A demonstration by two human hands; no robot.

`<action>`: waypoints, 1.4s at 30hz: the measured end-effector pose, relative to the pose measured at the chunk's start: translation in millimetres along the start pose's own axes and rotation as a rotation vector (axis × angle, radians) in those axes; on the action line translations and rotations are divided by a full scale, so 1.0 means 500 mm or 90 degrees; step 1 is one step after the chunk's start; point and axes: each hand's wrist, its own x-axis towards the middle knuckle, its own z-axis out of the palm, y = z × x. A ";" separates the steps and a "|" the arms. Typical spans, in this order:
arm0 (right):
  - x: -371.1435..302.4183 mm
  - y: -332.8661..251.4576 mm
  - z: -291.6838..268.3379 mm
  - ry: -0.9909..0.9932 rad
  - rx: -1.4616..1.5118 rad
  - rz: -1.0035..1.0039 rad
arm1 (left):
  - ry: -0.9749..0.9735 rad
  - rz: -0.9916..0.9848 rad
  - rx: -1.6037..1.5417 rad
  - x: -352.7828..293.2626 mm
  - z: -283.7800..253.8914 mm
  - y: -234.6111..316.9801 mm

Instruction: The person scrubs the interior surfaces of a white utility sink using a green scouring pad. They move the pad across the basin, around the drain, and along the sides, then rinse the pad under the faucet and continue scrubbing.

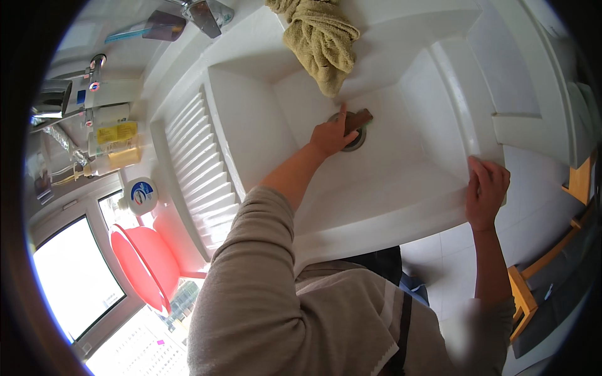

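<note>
Down in the white sink point(382, 182), my left hand point(328, 138) grips a brown oblong bar point(360, 120); its exact kind I cannot make out. Thumb and index finger lie along either side of the bar, right over the round metal drain point(356, 143). My right hand point(486, 193) rests at the sink's near right corner, its fingers bent over the rim. Just beyond my left hand, a bunched olive-tan towel point(320, 47) drapes over the far wall into the basin.
A ribbed washboard slope point(194, 163) borders the basin on the left. Past it stand a pink basin point(147, 257), a white bottle point(140, 196) and a bottle of yellowish liquid point(116, 147). Taps point(204, 15) are at the far left; wooden chair legs point(522, 301) stand at the right.
</note>
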 end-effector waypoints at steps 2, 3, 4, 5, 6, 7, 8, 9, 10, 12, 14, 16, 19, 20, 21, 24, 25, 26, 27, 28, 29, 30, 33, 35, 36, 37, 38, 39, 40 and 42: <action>-0.001 0.001 -0.001 -0.002 -0.004 -0.001 | -0.032 0.004 0.017 0.000 -0.002 -0.001; -0.001 0.001 -0.001 -0.002 -0.006 0.000 | -0.047 0.006 0.025 0.000 -0.003 -0.002; 0.000 0.002 -0.002 -0.001 -0.005 -0.002 | -0.039 0.009 0.024 -0.002 0.001 -0.006; 0.000 0.002 -0.002 0.000 -0.004 -0.003 | -0.030 0.013 0.022 -0.004 0.005 -0.009; 0.001 0.002 -0.002 0.002 -0.004 -0.004 | -0.022 0.017 0.021 -0.005 0.008 -0.012; 0.001 0.001 -0.002 0.002 -0.005 -0.002 | -0.014 0.032 0.028 0.001 0.009 -0.014; 0.000 0.001 -0.001 0.000 -0.005 -0.002 | -0.007 0.044 0.033 0.006 0.003 -0.008; -0.001 0.001 -0.001 -0.002 -0.005 -0.003 | 0.001 0.056 0.038 0.013 0.001 -0.005; -0.002 0.002 -0.001 -0.004 -0.010 -0.004 | 0.029 0.083 0.016 0.025 0.011 -0.004; 0.002 0.002 0.000 -0.003 -0.017 -0.009 | 0.088 0.135 -0.024 0.043 0.018 0.001; -0.003 0.004 0.001 -0.003 -0.016 0.004 | 0.037 0.111 0.018 0.032 0.006 -0.002; -0.004 0.008 0.000 0.001 -0.015 0.004 | -0.025 0.076 0.059 0.016 -0.025 -0.008; -0.005 0.003 0.000 0.003 -0.017 -0.001 | -0.088 0.034 0.089 0.000 -0.047 -0.022; -0.002 0.004 0.000 0.001 -0.019 0.000 | -0.072 0.035 0.080 0.002 -0.044 -0.016; -0.002 0.004 0.001 -0.001 -0.020 0.001 | -0.056 0.035 0.071 0.006 -0.039 -0.009; -0.001 0.003 -0.002 0.006 -0.015 -0.009 | 0.009 0.079 0.036 0.038 -0.010 0.017; -0.001 0.003 -0.002 0.007 -0.012 -0.012 | 0.013 0.077 0.037 0.033 -0.002 0.011; -0.003 0.003 0.001 0.012 -0.009 -0.008 | 0.017 0.080 0.043 0.029 -0.005 0.004; -0.005 0.004 0.001 0.018 -0.006 -0.004 | 0.021 0.084 0.050 0.025 -0.010 -0.004; -0.004 0.007 0.000 0.017 -0.011 -0.006 | -0.009 0.067 0.070 0.020 -0.017 -0.014; -0.005 0.007 0.000 0.014 -0.014 -0.007 | -0.043 0.048 0.092 0.005 -0.032 -0.023; -0.006 0.006 0.000 0.011 -0.016 -0.008 | -0.076 0.029 0.114 -0.003 -0.041 -0.027; 0.000 0.003 0.000 0.012 -0.003 -0.004 | -0.062 0.020 0.114 -0.003 -0.035 -0.030; 0.000 0.002 0.000 0.015 -0.006 -0.003 | -0.063 0.024 0.108 -0.004 -0.034 -0.024; 0.001 0.001 0.000 0.017 -0.008 -0.004 | -0.062 0.026 0.105 -0.004 -0.036 -0.022; 0.001 0.001 0.001 0.018 -0.006 -0.002 | -0.053 0.025 0.109 -0.005 -0.040 -0.021; -0.002 0.003 0.000 0.018 -0.008 0.001 | -0.046 0.028 0.111 -0.004 -0.041 -0.016; -0.003 0.004 -0.001 0.017 -0.010 0.005 | -0.039 0.031 0.114 -0.002 -0.041 -0.013; 0.001 0.004 -0.002 0.021 -0.006 0.002 | 0.033 0.035 0.111 0.008 -0.032 -0.017; 0.001 0.002 -0.001 0.023 0.002 -0.003 | 0.170 0.040 0.103 0.029 0.002 -0.036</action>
